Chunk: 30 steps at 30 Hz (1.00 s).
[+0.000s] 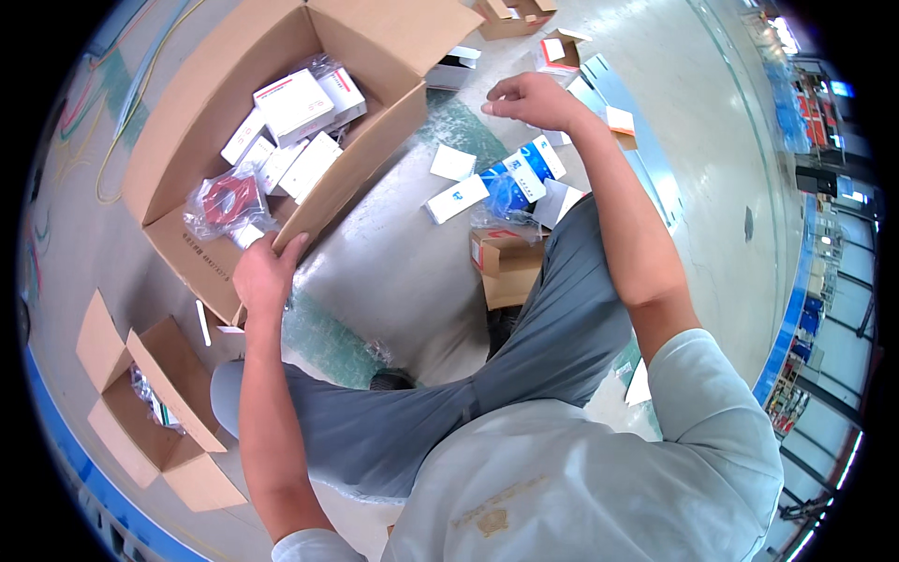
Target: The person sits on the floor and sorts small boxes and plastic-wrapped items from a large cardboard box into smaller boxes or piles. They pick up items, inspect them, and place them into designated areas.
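A large open cardboard box (375,140) stands at the upper left. It holds several small white cartons (294,105) and a red thing in clear plastic wrap (228,200). My left hand (266,273) grips the box's near edge, with the thumb on the outer side of the wall. My right hand (536,101) is held out to the right of the box, apart from it. Its fingers are slightly bent and I see nothing in them. Below it on the floor lie blue-and-white packages (524,176) and a flat white piece (453,162).
A smaller open cardboard box (173,351) with wrapped items stands at the lower left. An opened brown carton (510,267) lies by my right leg. Beyond my right hand are more opened cartons (559,54) and a long pale panel (646,173). Hoses (131,112) run along the far left.
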Motion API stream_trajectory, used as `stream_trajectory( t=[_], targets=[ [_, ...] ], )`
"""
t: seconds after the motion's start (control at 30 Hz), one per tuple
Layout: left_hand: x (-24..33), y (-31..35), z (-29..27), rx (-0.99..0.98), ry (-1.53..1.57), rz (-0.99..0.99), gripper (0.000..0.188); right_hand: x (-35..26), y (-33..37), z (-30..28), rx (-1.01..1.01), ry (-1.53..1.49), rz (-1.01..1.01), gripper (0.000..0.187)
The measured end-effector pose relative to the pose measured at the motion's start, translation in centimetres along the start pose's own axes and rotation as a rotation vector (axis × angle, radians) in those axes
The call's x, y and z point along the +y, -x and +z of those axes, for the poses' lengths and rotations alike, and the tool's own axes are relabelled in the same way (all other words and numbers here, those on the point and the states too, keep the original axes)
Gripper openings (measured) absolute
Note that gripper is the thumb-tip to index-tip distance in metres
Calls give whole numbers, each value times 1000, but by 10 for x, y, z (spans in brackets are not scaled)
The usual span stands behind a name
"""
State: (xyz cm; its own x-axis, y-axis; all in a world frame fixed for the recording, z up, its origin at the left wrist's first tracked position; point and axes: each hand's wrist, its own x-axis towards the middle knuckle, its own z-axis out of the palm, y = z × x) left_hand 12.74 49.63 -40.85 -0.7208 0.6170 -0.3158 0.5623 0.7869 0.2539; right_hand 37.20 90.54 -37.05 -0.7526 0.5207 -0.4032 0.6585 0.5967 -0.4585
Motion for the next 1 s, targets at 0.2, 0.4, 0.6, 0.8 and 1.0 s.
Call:
stream_trajectory(
  t=[0.2, 0.4, 0.6, 0.8, 1.0],
  targets=[
    [-2, 3, 4, 52, 10, 46, 53, 11, 2, 10, -119, 149, 37, 47],
    [3, 4, 2, 49, 24, 44, 52, 25, -15, 31, -164, 228, -58, 54],
    [2, 6, 2, 31, 7, 3, 53, -11, -4, 98, -378, 379, -246, 89],
    [12, 2, -3, -45, -22, -42, 60, -12, 10, 167, -436, 573, -323, 75],
    [3, 2, 1, -37, -16, -70, 58, -45, -1, 98, -633, 17, -47, 51]
  ],
)
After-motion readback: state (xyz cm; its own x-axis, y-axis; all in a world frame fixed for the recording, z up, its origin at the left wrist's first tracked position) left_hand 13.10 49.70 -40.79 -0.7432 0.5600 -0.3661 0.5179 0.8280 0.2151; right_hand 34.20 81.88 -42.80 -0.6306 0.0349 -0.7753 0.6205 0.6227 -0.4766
